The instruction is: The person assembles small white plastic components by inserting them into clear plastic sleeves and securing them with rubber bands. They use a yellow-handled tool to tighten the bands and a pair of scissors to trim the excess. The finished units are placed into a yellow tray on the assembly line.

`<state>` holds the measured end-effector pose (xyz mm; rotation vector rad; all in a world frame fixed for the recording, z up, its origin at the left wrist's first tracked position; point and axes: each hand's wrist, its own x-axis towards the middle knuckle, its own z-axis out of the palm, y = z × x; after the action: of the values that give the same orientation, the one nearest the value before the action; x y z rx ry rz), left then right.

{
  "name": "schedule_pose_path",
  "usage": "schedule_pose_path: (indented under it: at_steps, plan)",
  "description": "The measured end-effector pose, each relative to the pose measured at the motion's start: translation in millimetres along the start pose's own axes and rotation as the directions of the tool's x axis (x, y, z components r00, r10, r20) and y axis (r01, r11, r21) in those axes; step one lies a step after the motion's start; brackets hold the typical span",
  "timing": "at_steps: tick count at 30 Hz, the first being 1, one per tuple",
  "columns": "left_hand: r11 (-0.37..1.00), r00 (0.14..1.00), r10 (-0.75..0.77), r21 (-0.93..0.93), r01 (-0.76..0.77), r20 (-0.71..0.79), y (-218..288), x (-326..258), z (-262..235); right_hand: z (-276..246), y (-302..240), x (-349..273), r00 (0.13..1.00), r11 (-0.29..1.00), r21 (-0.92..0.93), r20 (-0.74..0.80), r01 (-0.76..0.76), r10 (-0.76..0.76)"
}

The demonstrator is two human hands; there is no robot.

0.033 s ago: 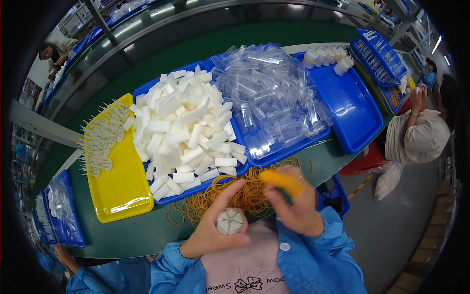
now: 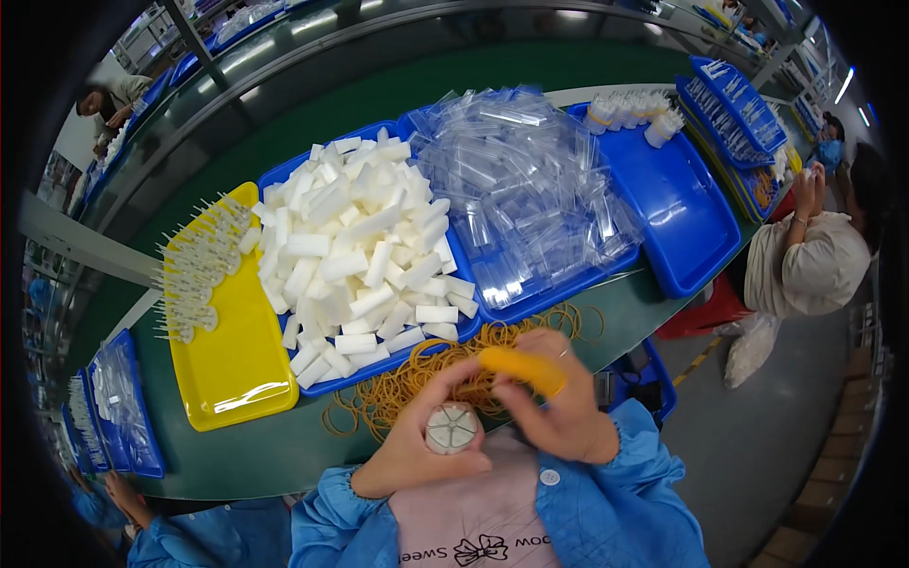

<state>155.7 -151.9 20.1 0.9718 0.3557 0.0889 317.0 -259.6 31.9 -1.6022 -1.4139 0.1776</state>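
Observation:
My left hand (image 2: 417, 452) curls around a round bundle (image 2: 451, 428), its end toward me showing several pale wedge-shaped segments divided by thin lines. Close by on the right, my right hand (image 2: 559, 402) wears a yellow finger cot (image 2: 525, 369) on one finger. Its thumb and covered finger are apart, with nothing visible between them; the other fingers are partly hidden. Just beyond both hands lies a loose heap of tan rubber bands (image 2: 379, 398) on the green table (image 2: 237, 464).
A blue tray (image 2: 331, 383) holds white foam-like blocks (image 2: 355, 246); another holds clear plastic sleeves (image 2: 530, 189). Left, a yellow tray (image 2: 232, 364) carries white pronged pieces (image 2: 204, 256). Right, a blue tray (image 2: 677, 208) holds banded bundles (image 2: 630, 109). A person (image 2: 810, 246) sits at right.
My right hand has moved left and slightly down, nearer the bundle. My left hand and the bundle have shifted slightly right.

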Motion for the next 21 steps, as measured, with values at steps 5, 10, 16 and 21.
schedule_pose_path:
  at_steps: [5,10,16,21]
  plan:
    - [0.814,0.983,0.039,0.565,-0.134,0.177,4.9,-7.3,-7.1,-11.3,-16.8,4.5,0.927,0.740,0.559,0.249,-0.373,0.280]
    - [0.374,0.971,0.196,0.904,-0.206,0.140,-8.5,-3.9,-2.7,-9.4,-35.4,18.1,0.910,0.817,0.527,0.416,-0.233,-0.008]
    - [0.893,0.983,0.113,0.419,-0.165,0.146,16.0,-21.4,-22.6,0.2,-49.6,-3.4,0.687,0.775,0.187,0.371,0.604,-0.625]
    - [0.880,0.974,0.192,0.417,-0.226,0.123,8.5,-27.7,-15.5,-9.1,-50.7,-4.1,0.663,0.721,0.146,0.301,0.678,-0.685]
